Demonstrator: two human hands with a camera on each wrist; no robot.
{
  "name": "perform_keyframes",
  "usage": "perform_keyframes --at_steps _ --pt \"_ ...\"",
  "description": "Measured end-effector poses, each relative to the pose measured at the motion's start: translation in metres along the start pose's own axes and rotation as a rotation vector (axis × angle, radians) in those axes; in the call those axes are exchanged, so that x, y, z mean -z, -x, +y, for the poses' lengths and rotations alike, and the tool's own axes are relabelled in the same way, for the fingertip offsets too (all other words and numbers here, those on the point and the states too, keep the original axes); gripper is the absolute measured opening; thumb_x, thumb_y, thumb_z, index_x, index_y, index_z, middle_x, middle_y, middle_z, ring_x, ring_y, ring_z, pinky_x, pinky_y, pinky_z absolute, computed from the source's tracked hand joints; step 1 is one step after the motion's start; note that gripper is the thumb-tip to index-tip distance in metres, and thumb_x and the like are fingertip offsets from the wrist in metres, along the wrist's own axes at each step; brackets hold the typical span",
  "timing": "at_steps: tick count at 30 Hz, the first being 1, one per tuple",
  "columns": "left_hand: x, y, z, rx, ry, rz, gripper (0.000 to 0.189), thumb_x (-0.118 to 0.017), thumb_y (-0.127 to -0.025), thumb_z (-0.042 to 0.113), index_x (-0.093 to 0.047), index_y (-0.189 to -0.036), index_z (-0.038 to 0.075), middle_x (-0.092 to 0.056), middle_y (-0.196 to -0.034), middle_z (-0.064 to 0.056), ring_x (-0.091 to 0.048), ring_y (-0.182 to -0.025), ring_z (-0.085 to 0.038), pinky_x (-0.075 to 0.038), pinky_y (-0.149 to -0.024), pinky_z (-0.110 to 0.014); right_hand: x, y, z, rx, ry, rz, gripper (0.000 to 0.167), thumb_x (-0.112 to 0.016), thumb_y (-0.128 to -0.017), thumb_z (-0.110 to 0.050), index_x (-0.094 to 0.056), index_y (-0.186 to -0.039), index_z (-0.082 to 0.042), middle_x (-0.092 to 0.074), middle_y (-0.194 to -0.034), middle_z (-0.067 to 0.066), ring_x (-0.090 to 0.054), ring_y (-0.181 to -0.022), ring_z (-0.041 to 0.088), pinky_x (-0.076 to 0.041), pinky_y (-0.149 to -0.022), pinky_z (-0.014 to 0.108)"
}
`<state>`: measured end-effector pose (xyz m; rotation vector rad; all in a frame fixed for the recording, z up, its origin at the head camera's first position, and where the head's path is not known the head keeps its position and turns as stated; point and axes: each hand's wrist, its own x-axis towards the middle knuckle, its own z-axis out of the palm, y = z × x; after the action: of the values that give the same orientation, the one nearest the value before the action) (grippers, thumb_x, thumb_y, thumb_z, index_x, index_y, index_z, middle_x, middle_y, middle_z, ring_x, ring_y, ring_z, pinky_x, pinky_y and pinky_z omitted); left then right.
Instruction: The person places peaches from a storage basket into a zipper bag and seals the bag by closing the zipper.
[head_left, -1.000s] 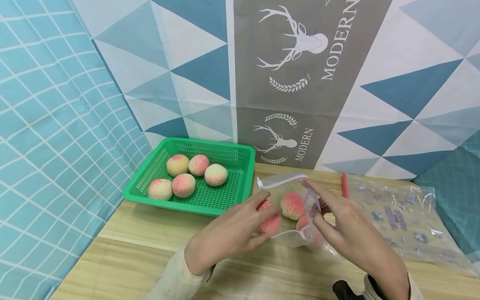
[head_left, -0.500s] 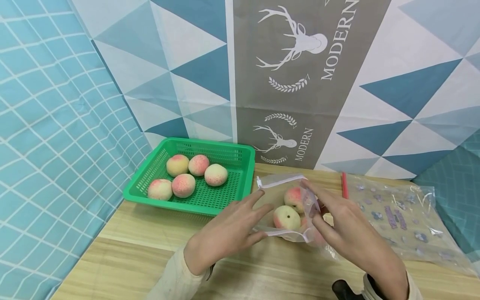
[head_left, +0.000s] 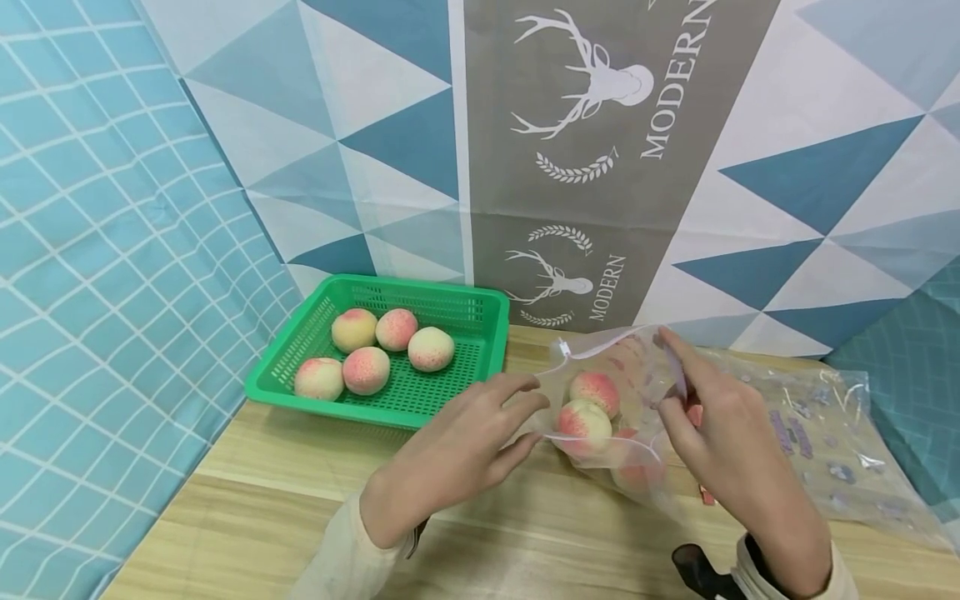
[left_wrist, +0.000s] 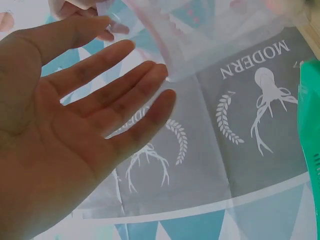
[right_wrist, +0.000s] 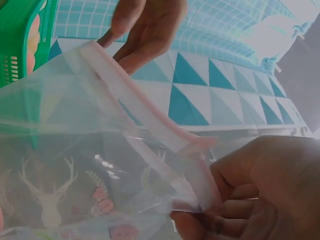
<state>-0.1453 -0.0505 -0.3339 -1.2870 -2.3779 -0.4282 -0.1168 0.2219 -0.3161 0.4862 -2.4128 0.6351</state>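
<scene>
I'm reading MODERN on the grey-panelled wall cloth (head_left: 517, 204) behind the wood-grain table (head_left: 277, 517), where the clear bag (head_left: 633, 396) of peaches (head_left: 587, 423) is sitting beside the green basket (head_left: 330, 407). The person's right hand (head_left: 731, 425) is pinching the bag's mouth; the left hand (head_left: 465, 442) is hovering near it, fingers loosely extended

Wood-grain tabletop (head_left: 255, 525), blue gridded cloth (head_left: 112, 250), deer-and-triangle-print backdrop (head_left: 570, 200)

I can't see the part of the flat bag (head_left: 821, 450) behind the right hand (head_left: 726, 425); my left wrist view crops the green basket (left_wrist: 310, 115).
</scene>
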Motion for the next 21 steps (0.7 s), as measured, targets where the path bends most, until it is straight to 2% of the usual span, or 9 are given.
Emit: perform_keyframes --at_steps 2,14,17,21 --pt "0.000 -0.001 -0.002 0.003 0.006 0.018 0.027 -0.071 -0.093 0.020 -0.065 -0.117 0.009 -0.063 -0.123 -0.008 -0.062 -0.108 -0.021 -0.052 -0.089 -0.033 0.000 0.000 0.001 -0.025 0.011 0.019 0.061 -0.054 -0.082 0.009 -0.053 -0.142 -0.002 -0.044 -0.065 -0.005 -0.032 -0.052 0.004 -0.025 -0.046 0.018" --pt "-0.005 -0.003 -0.013 0.088 0.011 0.028 0.039 -0.069 -0.093 0.015 -0.059 -0.130 0.009 -0.062 -0.125 -0.008 -0.060 -0.115 -0.022 -0.050 -0.097 -0.034 0.003 0.000 0.007 -0.056 0.020 0.026 0.060 -0.056 -0.082 0.006 -0.053 -0.141 -0.001 -0.056 -0.067 -0.002 -0.058 -0.063 0.015 -0.030 -0.046 0.018" --pt "-0.007 -0.002 -0.020 0.122 0.004 0.022 0.043 -0.068 -0.093 0.014 -0.057 -0.135 0.009 -0.061 -0.128 -0.008 -0.060 -0.117 -0.023 -0.050 -0.098 -0.036 0.004 0.000 0.008 -0.065 0.016 0.016 0.060 -0.056 -0.083 0.006 -0.052 -0.142 -0.001 -0.058 -0.068 0.000 -0.060 -0.064 0.019 -0.029 -0.044 0.021" --pt "-0.012 -0.001 -0.037 0.176 -0.015 0.019 0.045 -0.068 -0.094 0.014 -0.055 -0.137 0.008 -0.061 -0.128 -0.010 -0.060 -0.117 -0.024 -0.051 -0.097 -0.036 0.005 -0.001 0.008 -0.064 0.019 0.010 0.060 -0.056 -0.082 0.006 -0.053 -0.142 -0.001 -0.060 -0.069 0.002 -0.061 -0.065 0.020 -0.030 -0.044 0.023"
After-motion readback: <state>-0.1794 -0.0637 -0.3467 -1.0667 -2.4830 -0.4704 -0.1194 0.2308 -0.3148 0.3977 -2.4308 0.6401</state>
